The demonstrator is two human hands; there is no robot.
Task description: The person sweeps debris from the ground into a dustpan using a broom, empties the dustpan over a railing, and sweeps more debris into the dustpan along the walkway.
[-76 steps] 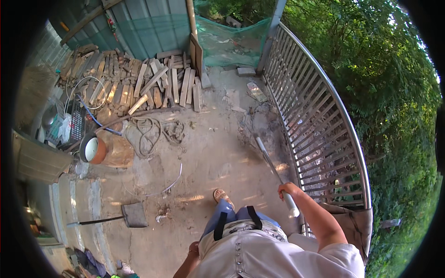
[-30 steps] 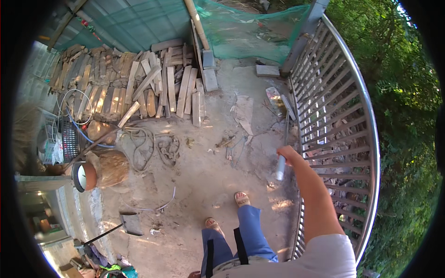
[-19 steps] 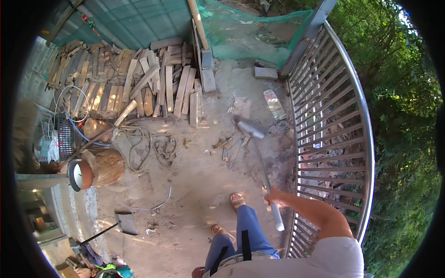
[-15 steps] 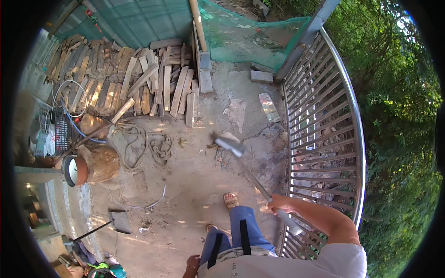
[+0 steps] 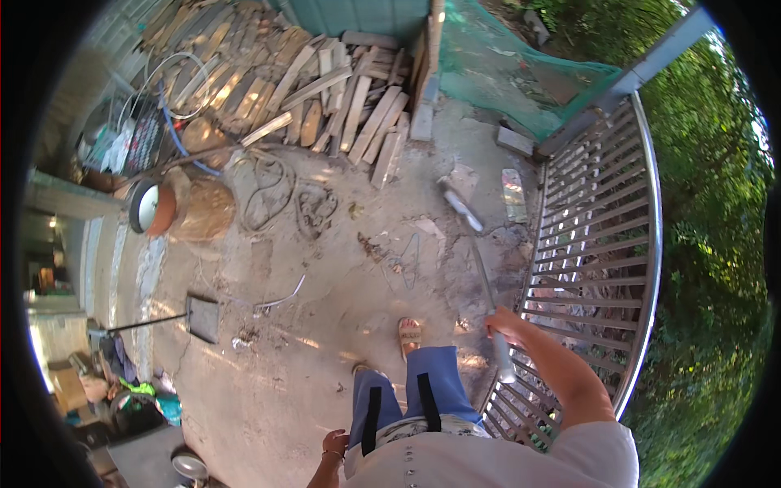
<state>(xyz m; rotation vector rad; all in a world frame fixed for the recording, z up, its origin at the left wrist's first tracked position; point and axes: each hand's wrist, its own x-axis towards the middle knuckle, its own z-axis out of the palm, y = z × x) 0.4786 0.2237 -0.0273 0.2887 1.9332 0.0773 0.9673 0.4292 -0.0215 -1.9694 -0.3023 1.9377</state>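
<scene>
My right hand (image 5: 504, 325) is closed around the grey handle of a long broom (image 5: 485, 281), just left of the metal railing. The broom's white head (image 5: 461, 208) is on or just above the floor ahead and looks smeared by motion. My left hand (image 5: 334, 442) hangs beside my left thigh, holding nothing, its fingers loosely apart. A small heap of dry leaves and litter (image 5: 374, 247) lies ahead of my feet. Beside it is a thin bent wire shape (image 5: 412, 262), like a clothes hanger. Off to the left, a long-handled dustpan (image 5: 203, 318) rests on the floor.
Split firewood (image 5: 358, 106) is stacked at the back left. A hose coil (image 5: 259, 189) lies before it, near a stump (image 5: 203, 207) and a round pot (image 5: 153, 208). The metal railing (image 5: 594, 236) borders the right; a loose block (image 5: 516, 140) sits by the green netting (image 5: 521, 73).
The broom head has moved right and away from the litter, uncovering the heap and wire. My right hand still grips the handle. The view has shifted, so the surroundings sit further right.
</scene>
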